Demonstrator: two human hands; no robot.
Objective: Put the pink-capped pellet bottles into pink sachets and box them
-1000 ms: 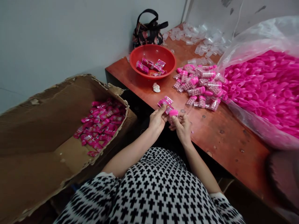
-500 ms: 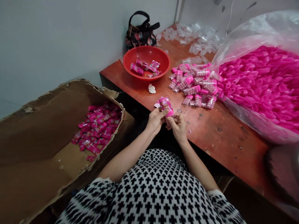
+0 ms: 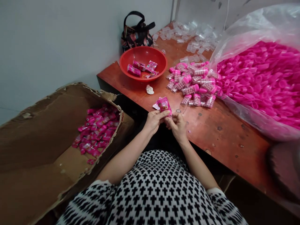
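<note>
Right, my left hand [image 3: 153, 121] pinches a glossy pink printed plastic packet [image 3: 164, 103] at the reddish-brown tabletop's [image 3: 208, 128] front edge, my right hand [image 3: 179, 127] gripping its lower end. It should be light and slippery, soft film easily creased, best held by the ends. Counting: one packet plainly in hand, one round red plastic bowl [image 3: 156, 53], one brown cardboard box [image 3: 35, 134], pink-capped clear bottles [image 3: 190, 90] too many to number.

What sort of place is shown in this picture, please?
Probably a small packing workshop, though no sign confirms it. A heap of pink-capped bottles and a large plastic bag of loose pink pieces are on the worktable; a cardboard box holds many pink packets.
</note>
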